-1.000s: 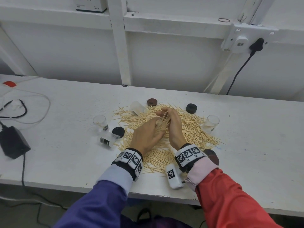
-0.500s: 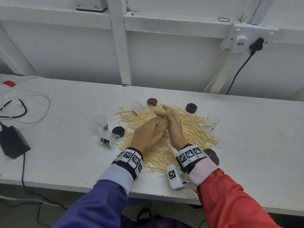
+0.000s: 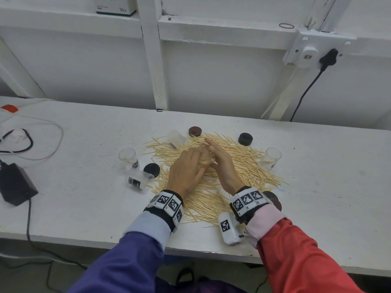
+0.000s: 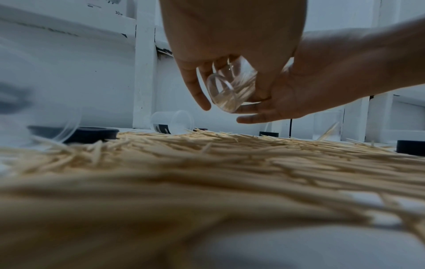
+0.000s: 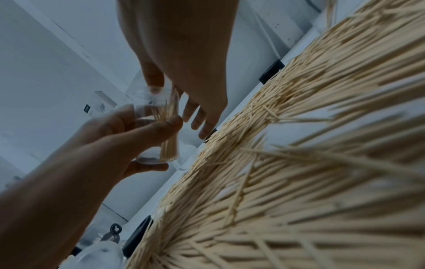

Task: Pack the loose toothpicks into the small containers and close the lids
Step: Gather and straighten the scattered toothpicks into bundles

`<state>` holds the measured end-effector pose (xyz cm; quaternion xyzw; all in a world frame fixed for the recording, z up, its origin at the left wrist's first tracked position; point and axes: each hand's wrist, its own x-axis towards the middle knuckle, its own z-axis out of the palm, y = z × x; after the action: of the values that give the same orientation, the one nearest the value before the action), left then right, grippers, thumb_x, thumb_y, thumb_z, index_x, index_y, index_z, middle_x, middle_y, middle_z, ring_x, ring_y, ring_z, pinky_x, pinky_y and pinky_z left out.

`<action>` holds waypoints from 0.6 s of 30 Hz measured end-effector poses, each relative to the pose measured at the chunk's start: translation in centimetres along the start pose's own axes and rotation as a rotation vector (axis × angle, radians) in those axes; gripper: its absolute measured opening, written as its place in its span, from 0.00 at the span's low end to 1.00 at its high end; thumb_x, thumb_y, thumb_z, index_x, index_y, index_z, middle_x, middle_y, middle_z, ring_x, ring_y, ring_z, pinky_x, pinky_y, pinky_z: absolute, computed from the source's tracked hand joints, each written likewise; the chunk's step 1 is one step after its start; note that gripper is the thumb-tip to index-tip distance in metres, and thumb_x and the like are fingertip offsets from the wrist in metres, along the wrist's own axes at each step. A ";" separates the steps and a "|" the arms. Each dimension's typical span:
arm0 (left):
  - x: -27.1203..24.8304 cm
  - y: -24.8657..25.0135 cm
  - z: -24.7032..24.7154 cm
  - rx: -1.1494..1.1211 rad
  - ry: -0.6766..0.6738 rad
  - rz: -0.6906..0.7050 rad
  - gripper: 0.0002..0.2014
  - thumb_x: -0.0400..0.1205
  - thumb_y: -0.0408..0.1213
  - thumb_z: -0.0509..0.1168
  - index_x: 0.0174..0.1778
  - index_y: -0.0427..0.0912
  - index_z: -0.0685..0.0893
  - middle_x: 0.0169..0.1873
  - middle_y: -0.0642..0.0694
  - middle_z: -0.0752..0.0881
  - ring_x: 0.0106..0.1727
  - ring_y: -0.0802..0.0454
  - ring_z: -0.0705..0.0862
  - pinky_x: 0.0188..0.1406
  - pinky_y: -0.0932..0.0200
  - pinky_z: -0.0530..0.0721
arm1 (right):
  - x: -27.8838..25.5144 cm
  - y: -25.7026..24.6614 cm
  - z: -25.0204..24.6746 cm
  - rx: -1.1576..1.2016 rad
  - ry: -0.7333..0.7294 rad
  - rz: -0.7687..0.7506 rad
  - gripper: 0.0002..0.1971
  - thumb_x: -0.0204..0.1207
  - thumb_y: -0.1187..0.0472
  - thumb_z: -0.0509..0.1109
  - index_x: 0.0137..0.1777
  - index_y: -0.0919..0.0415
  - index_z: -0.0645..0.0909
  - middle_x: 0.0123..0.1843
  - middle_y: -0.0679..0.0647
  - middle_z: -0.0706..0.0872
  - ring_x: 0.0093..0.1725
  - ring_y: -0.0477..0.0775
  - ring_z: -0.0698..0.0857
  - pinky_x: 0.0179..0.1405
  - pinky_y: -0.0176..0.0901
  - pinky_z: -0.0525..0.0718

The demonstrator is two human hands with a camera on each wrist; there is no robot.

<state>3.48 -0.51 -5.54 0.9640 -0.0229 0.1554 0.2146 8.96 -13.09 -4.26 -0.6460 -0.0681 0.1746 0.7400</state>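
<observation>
A wide pile of loose toothpicks (image 3: 243, 163) covers the middle of the white table (image 3: 317, 187). Both hands meet just above it. My left hand (image 3: 197, 157) grips a small clear container (image 4: 232, 87) with thumb and fingers round its wall, its base turned toward the left wrist. A bundle of toothpicks stands inside the container (image 5: 161, 131). My right hand (image 3: 213, 149) lies against the container's mouth with fingers straight. In the head view the hands hide most of the container.
Other clear containers: one upright (image 3: 127, 156), one on its side (image 3: 140, 180), one lying at the back (image 3: 176, 138), one upright on the right (image 3: 270, 158). Lids: dark red (image 3: 194, 131), black (image 3: 245, 139), black (image 3: 151, 169). Power adapter (image 3: 14, 182) and cables at left.
The right hand held a toothpick bundle upright; now its fingers lie flatter against the container and the bundle is inside. Both hands have sunk slightly toward the pile.
</observation>
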 end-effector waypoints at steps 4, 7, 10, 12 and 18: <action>-0.1 0.0 0.0 -0.002 0.028 0.012 0.30 0.77 0.33 0.69 0.76 0.44 0.71 0.66 0.43 0.76 0.63 0.46 0.76 0.40 0.53 0.87 | -0.2 -0.6 -0.5 -0.086 -0.064 0.012 0.18 0.81 0.51 0.67 0.71 0.49 0.79 0.69 0.47 0.81 0.67 0.48 0.80 0.59 0.51 0.85; 0.0 -0.3 0.0 -0.050 0.051 -0.010 0.32 0.78 0.31 0.69 0.79 0.39 0.68 0.70 0.40 0.74 0.68 0.44 0.75 0.51 0.51 0.86 | -0.4 -0.6 -1.1 -0.200 -0.122 0.005 0.19 0.77 0.62 0.74 0.67 0.54 0.81 0.62 0.55 0.82 0.57 0.53 0.86 0.54 0.53 0.88; 0.1 -0.4 0.1 -0.045 0.088 -0.010 0.34 0.79 0.34 0.71 0.80 0.36 0.65 0.75 0.38 0.69 0.75 0.43 0.70 0.65 0.51 0.80 | -0.5 -0.5 -1.6 -0.221 -0.013 -0.015 0.20 0.72 0.68 0.77 0.63 0.59 0.82 0.62 0.59 0.83 0.54 0.57 0.88 0.51 0.49 0.90; 0.2 -0.4 0.0 -0.030 0.098 0.004 0.36 0.77 0.34 0.73 0.80 0.36 0.65 0.75 0.38 0.68 0.77 0.43 0.67 0.68 0.50 0.79 | -0.4 -0.5 -2.0 -0.254 0.001 -0.015 0.21 0.70 0.71 0.78 0.63 0.59 0.82 0.62 0.56 0.84 0.53 0.54 0.88 0.47 0.40 0.89; 0.0 -0.5 -0.1 -0.011 0.049 -0.011 0.41 0.72 0.28 0.73 0.81 0.36 0.63 0.77 0.37 0.68 0.78 0.42 0.67 0.68 0.46 0.80 | -0.5 -1.0 -2.5 -0.200 -0.106 0.079 0.24 0.65 0.75 0.80 0.61 0.60 0.83 0.62 0.56 0.84 0.49 0.49 0.88 0.48 0.41 0.88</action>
<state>3.46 -0.03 -5.65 0.9588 -0.0134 0.1775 0.2214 9.49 -15.67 -3.62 -0.7087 -0.0986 0.2297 0.6598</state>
